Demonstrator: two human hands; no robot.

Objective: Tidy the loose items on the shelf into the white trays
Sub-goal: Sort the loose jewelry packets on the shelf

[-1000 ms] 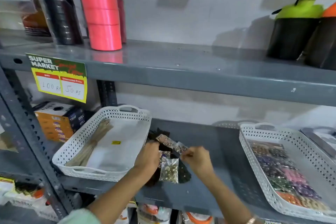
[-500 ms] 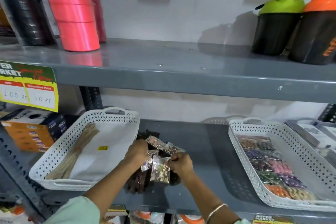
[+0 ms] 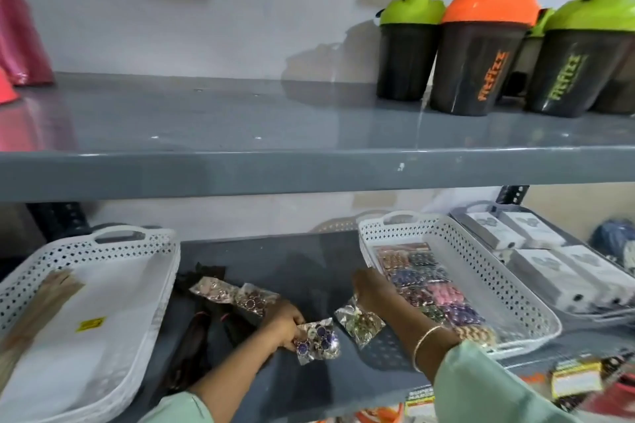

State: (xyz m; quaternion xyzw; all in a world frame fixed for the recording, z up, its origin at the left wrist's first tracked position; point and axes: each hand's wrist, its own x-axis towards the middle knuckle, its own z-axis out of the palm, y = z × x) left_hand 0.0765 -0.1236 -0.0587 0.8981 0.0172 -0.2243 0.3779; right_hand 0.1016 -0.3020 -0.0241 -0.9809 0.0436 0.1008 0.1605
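My left hand [image 3: 283, 321] pinches a clear packet of blue and purple studs [image 3: 318, 340] just above the grey lower shelf [image 3: 309, 257]. My right hand [image 3: 372, 288] holds a shiny packet of dark and gold beads [image 3: 359, 319], hanging near the left rim of the right white tray [image 3: 508, 292]. That tray holds rows of coloured bead packets [image 3: 429, 285]. Two more packets [image 3: 237, 294] lie loose on dark items [image 3: 192, 336] between the trays. The left white tray [image 3: 113, 312] holds a bundle of tan sticks [image 3: 41, 302].
The upper grey shelf [image 3: 240, 134] overhangs the work area and carries shaker bottles [image 3: 481, 48] at right and pink rolls [image 3: 20, 45] at left. A grey tray of white boxes [image 3: 549, 257] stands right of the white tray. Price labels [image 3: 577, 379] hang on the shelf's front edge.
The view has swung right. My right hand has carried a beaded packet away from the pile toward the right tray. My left hand has taken up the blue-stud packet.
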